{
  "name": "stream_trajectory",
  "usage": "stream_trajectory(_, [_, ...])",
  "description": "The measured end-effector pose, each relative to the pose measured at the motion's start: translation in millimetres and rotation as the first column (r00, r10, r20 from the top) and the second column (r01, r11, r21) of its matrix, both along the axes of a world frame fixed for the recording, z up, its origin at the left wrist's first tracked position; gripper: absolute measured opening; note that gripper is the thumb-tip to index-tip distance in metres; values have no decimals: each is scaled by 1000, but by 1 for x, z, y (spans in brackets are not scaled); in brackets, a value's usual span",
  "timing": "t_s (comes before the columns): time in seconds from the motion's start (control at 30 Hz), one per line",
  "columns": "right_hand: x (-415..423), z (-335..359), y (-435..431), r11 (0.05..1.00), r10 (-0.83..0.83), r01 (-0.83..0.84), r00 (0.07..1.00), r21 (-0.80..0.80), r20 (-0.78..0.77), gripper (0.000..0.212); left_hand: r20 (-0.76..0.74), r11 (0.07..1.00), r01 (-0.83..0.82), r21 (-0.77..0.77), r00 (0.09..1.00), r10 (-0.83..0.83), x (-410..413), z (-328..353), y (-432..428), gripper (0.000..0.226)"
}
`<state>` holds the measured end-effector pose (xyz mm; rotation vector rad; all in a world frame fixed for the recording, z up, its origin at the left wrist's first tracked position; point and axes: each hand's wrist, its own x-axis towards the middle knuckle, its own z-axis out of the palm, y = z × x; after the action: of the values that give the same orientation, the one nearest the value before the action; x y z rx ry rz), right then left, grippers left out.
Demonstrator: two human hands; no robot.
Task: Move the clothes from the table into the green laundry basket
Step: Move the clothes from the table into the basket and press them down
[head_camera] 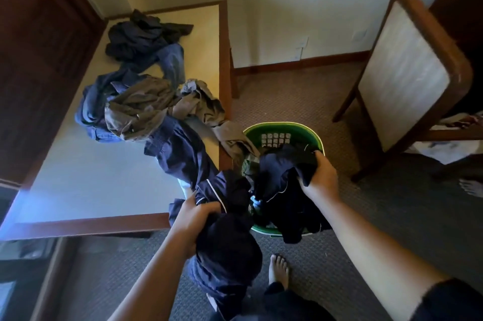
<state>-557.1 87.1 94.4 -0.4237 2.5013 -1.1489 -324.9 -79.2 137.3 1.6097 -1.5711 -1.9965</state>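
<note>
**Both hands loaded, basket just to the right**

The left hand [194, 218] is clenched round a navy garment [183, 153] with white piping. Its long axis runs from far-left on the surface [86, 184] over the near edge and down past that grip. The right hand [318, 177] has its grip closed on a dark cloth [282, 177] directly above the green laundry basket [300, 129], so the right is plainly the nearer hand. The left's load has to swing right to get in. I cannot tell whether the two hands hold one piece or two.

The count: one basket, two hands, both full. On the surface there is a dark heap [141, 35] at the far end, then blue denim [91, 111] and a grey-brown shirt [136, 109]. A khaki piece [230, 137] trails off the right edge onto the basket's rim. That makes four bundles by my reckoning, too tangled for an exact count.
</note>
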Motion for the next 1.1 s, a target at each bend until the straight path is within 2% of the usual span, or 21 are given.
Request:
stream_trajectory(0.07, [-12, -15, -8, 997, 46, -43, 997, -65, 54, 53, -35, 1000, -3, -19, 999, 3, 1, 4, 4, 26])
stream_trajectory(0.13, [-23, -26, -16, 989, 129, -121, 987, -87, 100, 53, -72, 999, -29, -26, 997, 27, -1, 9, 7, 28])
stream_trajectory(0.3, [-36, -21, -18, 953, 244, -281, 931, 108, 273, 77, -166, 997, -64, 43, 984, 70, -16, 18, 14, 43])
stream_trajectory(0.37, [-38, -25, -11, 947, 248, -295, 924, 130, 292, 69, -175, 996, -44, 75, 983, 57, -25, 20, 20, 44])
stream_trajectory(0.5, [-34, -41, 14, 955, 244, -289, 898, 70, 367, 39, -194, 987, -11, 163, 980, 43, -50, 19, 33, 42])
stream_trajectory(0.63, [-24, -39, 41, 978, 194, -208, 842, -29, 504, 20, -189, 955, 37, 293, 982, 20, -87, 30, 44, 19])
stream_trajectory(0.67, [-23, -37, 47, 983, 173, -175, 821, -49, 544, 22, -197, 944, 59, 325, 980, 7, -99, 36, 45, 24])
stream_trajectory(0.7, [-21, -31, 52, 987, 157, -139, 787, -76, 597, 28, -220, 935, 83, 344, 976, -6, -112, 42, 48, 39])
stream_trajectory(0.73, [-21, -25, 56, 989, 148, -96, 740, -115, 656, 35, -253, 934, 104, 343, 967, -15, -126, 48, 48, 54])
stream_trajectory(0.8, [-22, -12, 63, 981, 129, 24, 665, -193, 736, 41, -339, 949, 132, 286, 941, -28, -155, 65, 53, 67])
stream_trajectory(0.9, [-33, 0, 67, 927, 68, 249, 625, -280, 778, 33, -433, 968, 65, 240, 900, 47, -187, 80, 54, 58])
stream_trajectory(0.93, [-36, 5, 68, 893, 79, 306, 614, -329, 785, 37, -462, 968, 41, 246, 884, 79, -196, 84, 53, 57])
stream_trajectory(1.0, [-45, 3, 68, 849, 137, 344, 590, -401, 796, 54, -544, 964, 22, 264, 829, 130, -210, 88, 49, 67])
stream_trajectory(1.1, [-46, 5, 64, 805, 208, 311, 650, -506, 731, 58, -595, 964, -31, 264, 781, 188, -227, 89, 40, 73])
